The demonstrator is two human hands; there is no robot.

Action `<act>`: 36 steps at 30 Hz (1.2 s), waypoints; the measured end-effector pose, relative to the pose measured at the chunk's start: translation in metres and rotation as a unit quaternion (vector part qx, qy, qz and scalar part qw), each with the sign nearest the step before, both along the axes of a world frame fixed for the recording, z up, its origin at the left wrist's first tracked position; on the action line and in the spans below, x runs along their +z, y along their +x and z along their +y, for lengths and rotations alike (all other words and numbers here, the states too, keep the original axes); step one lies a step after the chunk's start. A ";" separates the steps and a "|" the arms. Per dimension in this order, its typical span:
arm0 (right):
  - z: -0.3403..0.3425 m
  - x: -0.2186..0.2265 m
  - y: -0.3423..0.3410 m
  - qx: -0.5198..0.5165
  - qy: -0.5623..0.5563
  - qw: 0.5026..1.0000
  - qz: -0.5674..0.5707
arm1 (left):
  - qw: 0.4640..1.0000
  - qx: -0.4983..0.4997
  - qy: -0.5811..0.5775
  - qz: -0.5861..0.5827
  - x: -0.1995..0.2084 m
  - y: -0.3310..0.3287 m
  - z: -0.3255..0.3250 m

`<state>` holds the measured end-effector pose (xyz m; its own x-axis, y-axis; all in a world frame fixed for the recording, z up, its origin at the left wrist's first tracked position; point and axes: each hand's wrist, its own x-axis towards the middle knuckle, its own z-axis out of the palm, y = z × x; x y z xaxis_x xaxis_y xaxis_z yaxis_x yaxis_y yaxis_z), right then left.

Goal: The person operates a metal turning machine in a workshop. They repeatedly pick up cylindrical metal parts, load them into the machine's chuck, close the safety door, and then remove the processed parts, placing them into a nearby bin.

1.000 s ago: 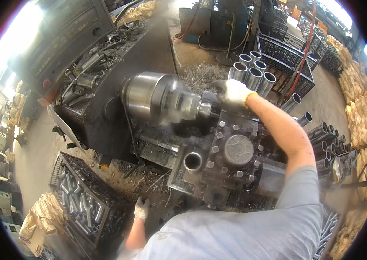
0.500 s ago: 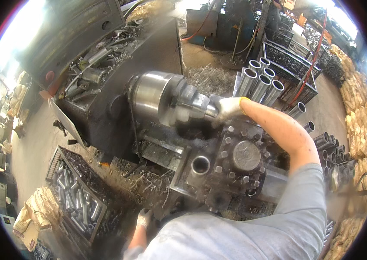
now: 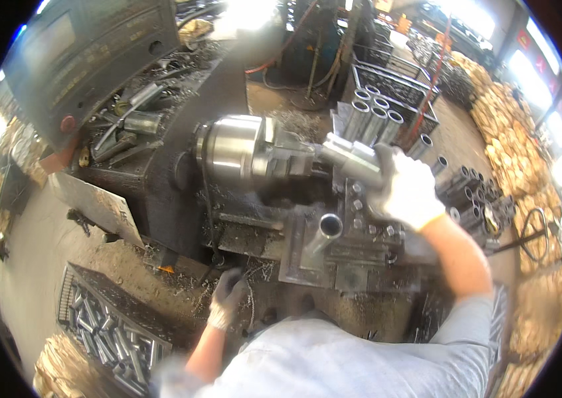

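My right hand [image 3: 408, 189], in a white glove with dark fingers, is wrapped round a shiny stepped metal cylinder [image 3: 352, 158]. The cylinder is tilted, its far end close to the jaws of the lathe chuck [image 3: 241, 147]; whether they touch I cannot tell. Under it lies the bolted tool post [image 3: 367, 222], partly covered by my hand. A short metal tube [image 3: 326, 232] stands upright on the carriage, left of the tool post. My left hand [image 3: 229, 292], also gloved, hovers low in front of the lathe, fingers loosely stretched and nothing visible in them.
Several metal tubes [image 3: 377, 114] stand upright beyond the chuck, near a dark wire crate [image 3: 387, 74]. More tubes [image 3: 473, 192] stand at the right. At lower left is a crate [image 3: 72, 302] of short metal pieces. Loose tools [image 3: 138, 123] lie on the lathe headstock. Stacked sacks [image 3: 513, 152] line the right side.
My right hand has moved from the chuck jaws toward the right and nearer to me, the cylinder now showing in it. My left hand has risen toward the lathe. The view has shifted.
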<state>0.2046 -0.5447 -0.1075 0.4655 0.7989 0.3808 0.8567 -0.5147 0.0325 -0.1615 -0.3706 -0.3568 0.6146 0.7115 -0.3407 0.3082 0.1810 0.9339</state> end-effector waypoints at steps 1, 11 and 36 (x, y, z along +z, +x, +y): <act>-0.008 -0.003 -0.037 0.054 0.013 0.998 -0.022 | 0.991 -0.046 -0.052 -0.119 0.020 0.027 -0.005; -0.037 -0.202 -0.156 -0.076 -0.228 0.831 0.502 | 0.925 0.015 -0.353 -0.141 0.024 0.094 -0.049; -0.104 -0.182 -0.171 -0.064 -0.152 0.896 0.412 | 0.929 -0.091 0.313 -0.176 0.040 0.198 -0.006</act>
<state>0.0337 -0.6486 -0.2890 0.5838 0.7276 -0.3601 0.5896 -0.6849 -0.4280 0.0368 -0.3761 -0.3172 0.7393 0.5758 0.3492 -0.0643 -0.4558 0.8877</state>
